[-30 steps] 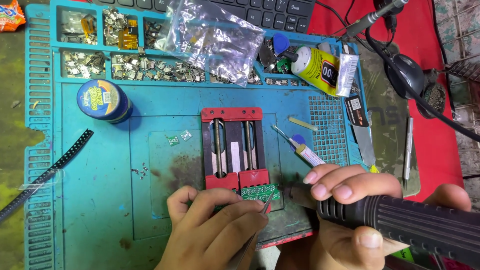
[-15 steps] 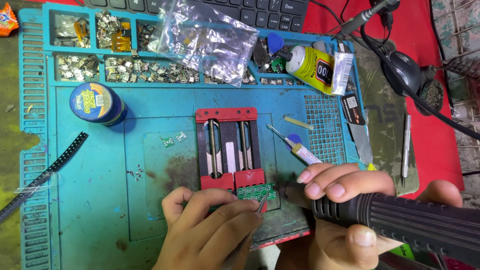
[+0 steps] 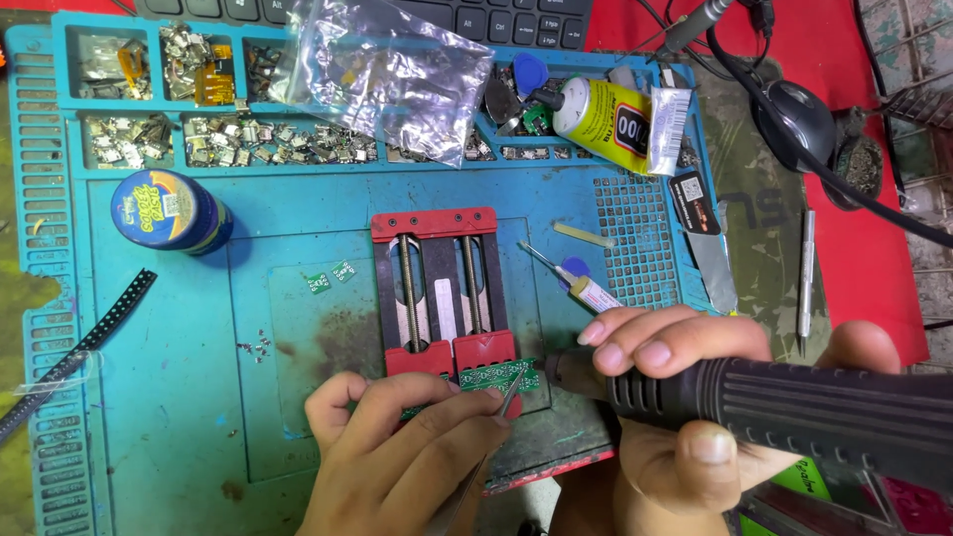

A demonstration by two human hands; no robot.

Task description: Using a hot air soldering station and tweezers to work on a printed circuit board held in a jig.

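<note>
A small green printed circuit board (image 3: 499, 375) sits clamped at the near end of a red metal board holder (image 3: 444, 288), which stands near the middle of the teal silicone work mat (image 3: 179, 397), toward its near edge. The left hand (image 3: 397, 447) rests on the mat just in front of the holder, fingers drawn together and pinching a pair of thin metal tweezers (image 3: 496, 422) whose tips touch the board's near edge. The right hand (image 3: 685, 397) is wrapped around the black ribbed handle of a hot-air tool (image 3: 794, 407), fingers over the top and thumb beneath, with the nozzle (image 3: 571, 367) just beside the board's right end.

The board looks thin, light and stiff, and probably brittle at its small parts; it seems best taken by its bare edges or left in the clamp, with tweezers for anything on its face. Near hot air it is likely too hot for bare fingers.

Along the mat's far edge, compartments hold small metal connectors (image 3: 238, 144), partly under a clear plastic bag (image 3: 387, 69). A yellow glue tube (image 3: 606, 119) lies at the far right corner, and a round blue tin (image 3: 169, 208) stands toward the left edge.
</note>
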